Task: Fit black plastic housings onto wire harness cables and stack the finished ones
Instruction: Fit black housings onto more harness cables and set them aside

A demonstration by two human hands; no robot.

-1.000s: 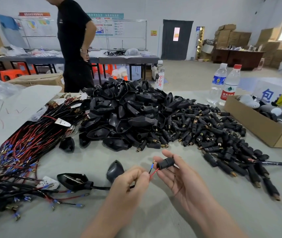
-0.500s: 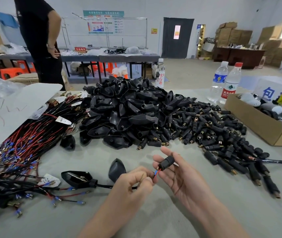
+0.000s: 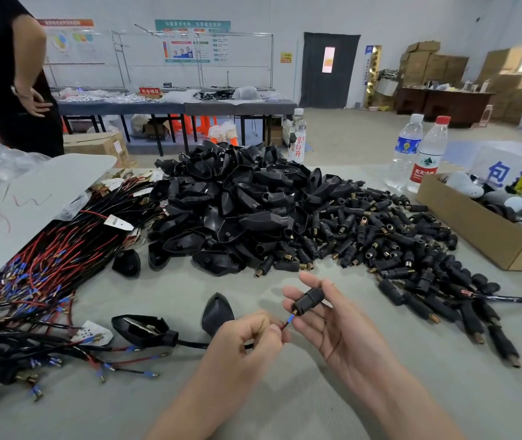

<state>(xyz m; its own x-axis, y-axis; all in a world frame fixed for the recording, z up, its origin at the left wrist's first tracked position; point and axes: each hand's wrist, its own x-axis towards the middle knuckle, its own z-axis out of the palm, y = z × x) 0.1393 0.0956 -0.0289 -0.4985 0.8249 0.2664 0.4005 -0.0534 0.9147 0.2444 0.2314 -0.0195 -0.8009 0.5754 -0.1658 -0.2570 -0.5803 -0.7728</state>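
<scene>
**Now, terminal meets barrel connector**

Near the front edge of the surface (image 3: 300,401), the right hand (image 3: 339,328) pinches a black barrel connector (image 3: 308,300) between thumb and fingertips. The left hand (image 3: 247,341) has its grip closed on a red wire (image 3: 283,325), whose blue-sleeved terminal (image 3: 290,319) touches the connector's lower end. The cable (image 3: 196,345) trails left to an open black housing (image 3: 143,328) lying on the surface, a loose cover (image 3: 216,312) just beside it. Judging by this, wiring the connector is the step in hand; the next move calls for pushing the terminal straight in, then seating the connector in the housing.
</scene>
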